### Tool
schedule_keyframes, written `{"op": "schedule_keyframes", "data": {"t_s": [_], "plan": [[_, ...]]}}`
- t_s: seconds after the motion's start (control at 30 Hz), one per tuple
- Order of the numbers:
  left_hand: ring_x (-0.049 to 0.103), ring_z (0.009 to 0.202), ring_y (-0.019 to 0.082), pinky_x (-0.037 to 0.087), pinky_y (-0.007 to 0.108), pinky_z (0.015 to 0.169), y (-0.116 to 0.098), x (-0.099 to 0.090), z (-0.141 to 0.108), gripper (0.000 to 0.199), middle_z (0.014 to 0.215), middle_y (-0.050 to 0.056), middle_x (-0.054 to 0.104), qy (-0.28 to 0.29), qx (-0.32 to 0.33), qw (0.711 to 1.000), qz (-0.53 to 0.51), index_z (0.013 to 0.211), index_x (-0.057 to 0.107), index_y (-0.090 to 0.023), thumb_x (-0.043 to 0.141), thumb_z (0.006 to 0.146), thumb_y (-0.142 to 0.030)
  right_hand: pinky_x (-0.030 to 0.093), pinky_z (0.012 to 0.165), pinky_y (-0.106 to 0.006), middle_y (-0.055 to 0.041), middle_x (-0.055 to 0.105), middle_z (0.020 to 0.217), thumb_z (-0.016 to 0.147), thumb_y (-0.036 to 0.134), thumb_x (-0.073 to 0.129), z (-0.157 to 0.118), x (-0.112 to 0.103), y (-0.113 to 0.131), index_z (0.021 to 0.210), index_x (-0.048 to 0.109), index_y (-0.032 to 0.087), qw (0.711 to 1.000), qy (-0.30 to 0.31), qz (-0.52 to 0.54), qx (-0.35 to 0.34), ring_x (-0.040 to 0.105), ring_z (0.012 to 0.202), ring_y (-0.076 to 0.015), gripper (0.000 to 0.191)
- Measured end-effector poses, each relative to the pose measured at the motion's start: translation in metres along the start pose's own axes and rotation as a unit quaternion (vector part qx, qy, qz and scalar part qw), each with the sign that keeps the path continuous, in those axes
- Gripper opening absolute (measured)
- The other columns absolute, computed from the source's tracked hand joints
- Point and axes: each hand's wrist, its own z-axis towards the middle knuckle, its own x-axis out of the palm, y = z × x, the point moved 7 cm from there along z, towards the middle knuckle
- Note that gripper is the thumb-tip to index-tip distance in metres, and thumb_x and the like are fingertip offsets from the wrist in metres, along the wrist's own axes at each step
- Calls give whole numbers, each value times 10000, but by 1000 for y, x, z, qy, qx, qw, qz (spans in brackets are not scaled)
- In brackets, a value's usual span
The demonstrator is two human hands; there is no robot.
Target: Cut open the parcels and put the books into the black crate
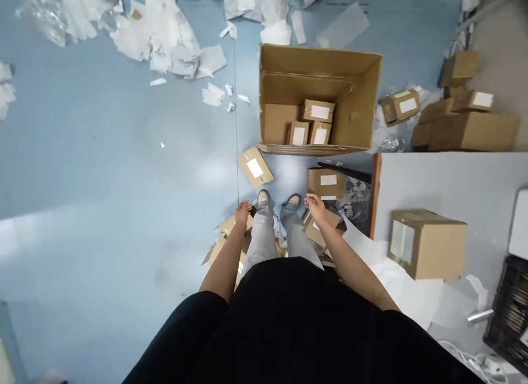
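Observation:
My left hand (243, 212) hangs beside my left leg, its fingers loosely bent, with nothing to be seen in them. Below it lie several opened cardboard boxes (218, 247), partly hidden by my arm and legs. On the other side, my right hand (315, 208) is held out with its fingers loosely apart and holds nothing visible. Nearest to it are a labelled carton (317, 181) and an opened box (319, 232) on the floor. A flat-looking cardboard box with a white label (254, 168) lies tilted in front of my feet.
Ahead stands a large open carton (322, 59) with 3 small labelled boxes (319, 111) inside. Torn white paper (165, 37) litters the blue floor (103, 153). At right, a grey table (437, 177) bears a carton (441, 249); more boxes (474, 131) are stacked beyond it.

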Motion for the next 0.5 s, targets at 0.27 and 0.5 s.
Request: {"op": "schedule_keyframes", "data": {"t_s": [0.27, 0.5], "plan": [[656, 961, 181, 496, 306, 834, 42, 7, 131, 280, 1072, 90, 691, -28, -12, 997, -72, 1022, 662, -205, 581, 820, -380, 512, 940, -391, -23, 728, 912, 733, 367, 566, 105, 132, -31, 895, 673, 255, 989, 61, -135, -29, 671, 923, -216, 224], [642, 960, 195, 487, 313, 811, 98, 43, 268, 291, 1037, 81, 679, -49, -14, 997, -66, 1076, 679, -204, 549, 847, -327, 467, 1009, -386, -41, 723, 1001, 760, 316, 558, 224, 222, -89, 890, 664, 256, 968, 74, -228, -76, 654, 1002, -225, 179]]}}
